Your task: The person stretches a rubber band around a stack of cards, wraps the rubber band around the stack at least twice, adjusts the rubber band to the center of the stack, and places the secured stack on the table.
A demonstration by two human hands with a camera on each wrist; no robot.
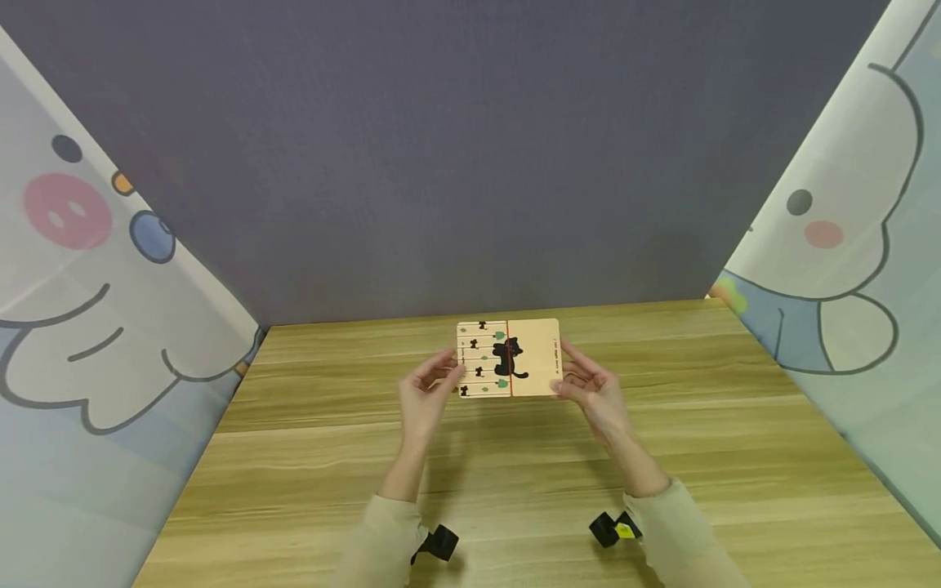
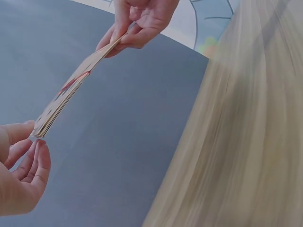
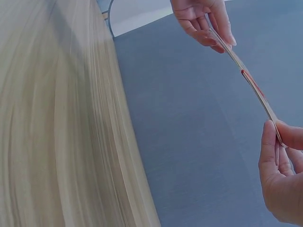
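Note:
A small notebook [image 1: 540, 351] is held up in the middle of the head view, above the table. Its cover is cream, with a black cat and a striped left part dotted with small cats and green leaves. A red band [image 1: 510, 385] runs across its middle. My left hand [image 1: 425, 400] pinches the left edge between thumb and fingers. At the opposite edge, my right hand [image 1: 599, 400] pinches near the lower corner, thumb on the front. Both wrist views show the notebook [image 2: 62, 100] edge-on, its page edges visible and slightly bent.
Below the hands lies a wood-grain table [image 1: 515, 490]. A dark grey panel [image 1: 470, 163] stands behind it. Cartoon-printed curtains [image 1: 66, 327] flank both sides. Black devices [image 1: 441, 542] sit at both wrists, beside the light sleeves.

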